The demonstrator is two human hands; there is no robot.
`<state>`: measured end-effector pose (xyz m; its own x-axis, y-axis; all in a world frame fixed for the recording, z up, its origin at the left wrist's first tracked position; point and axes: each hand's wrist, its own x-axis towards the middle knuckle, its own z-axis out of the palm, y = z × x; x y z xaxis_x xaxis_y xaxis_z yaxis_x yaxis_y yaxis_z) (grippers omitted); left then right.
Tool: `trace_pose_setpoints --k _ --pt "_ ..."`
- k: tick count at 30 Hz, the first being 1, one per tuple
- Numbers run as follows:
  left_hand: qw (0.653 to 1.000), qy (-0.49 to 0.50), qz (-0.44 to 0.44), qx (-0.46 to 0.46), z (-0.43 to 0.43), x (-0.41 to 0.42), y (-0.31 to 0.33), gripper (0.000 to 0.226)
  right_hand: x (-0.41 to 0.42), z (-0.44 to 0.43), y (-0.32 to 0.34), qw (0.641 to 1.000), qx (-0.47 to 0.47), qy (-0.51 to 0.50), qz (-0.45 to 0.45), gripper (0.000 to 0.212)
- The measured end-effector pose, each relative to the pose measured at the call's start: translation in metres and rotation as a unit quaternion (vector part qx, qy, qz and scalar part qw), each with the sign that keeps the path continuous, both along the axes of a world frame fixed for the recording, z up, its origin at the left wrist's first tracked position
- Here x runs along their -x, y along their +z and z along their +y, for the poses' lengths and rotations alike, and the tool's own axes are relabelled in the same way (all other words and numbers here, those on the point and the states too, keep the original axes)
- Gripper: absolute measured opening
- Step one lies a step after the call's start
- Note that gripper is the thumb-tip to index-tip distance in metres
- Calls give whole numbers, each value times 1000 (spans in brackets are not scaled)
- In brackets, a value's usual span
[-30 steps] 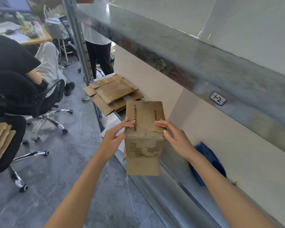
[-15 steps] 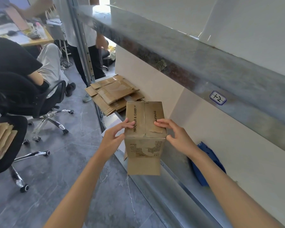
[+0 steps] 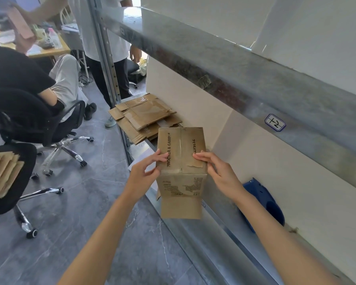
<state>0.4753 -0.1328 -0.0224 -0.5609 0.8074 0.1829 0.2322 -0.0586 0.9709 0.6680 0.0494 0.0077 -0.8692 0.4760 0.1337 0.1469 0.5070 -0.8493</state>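
Since a second ago: right hand (image 3: pixel 220 173) fingers curled tighter; box (image 3: pixel 181 161) barely shifted, held upright over shelf (image 3: pixel 214 239) front edge. Left hand (image 3: pixel 141 177) grip pinching left top edge, right grip pinching torn tape flap, likely steadying the seam. Flattened cartons (image 3: pixel 144 118) behind.

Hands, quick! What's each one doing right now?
Left hand: fingers pinch the cardboard box at its left edge.
Right hand: fingers grip the cardboard box at its right edge.
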Motion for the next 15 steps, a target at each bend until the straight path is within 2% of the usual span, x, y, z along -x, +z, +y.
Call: trace_pose_setpoints --k 10,14,15 --pt "999 20 29 -6 2 -6 0 27 4 -2 -2 999 -17 -28 -8 33" --pt "1000 -1 22 -3 2 -3 3 20 1 -3 0 996 -57 -18 -68 68" --pt "1000 -9 12 0 1 -2 3 22 -1 -1 1 996 -51 -13 -73 71"
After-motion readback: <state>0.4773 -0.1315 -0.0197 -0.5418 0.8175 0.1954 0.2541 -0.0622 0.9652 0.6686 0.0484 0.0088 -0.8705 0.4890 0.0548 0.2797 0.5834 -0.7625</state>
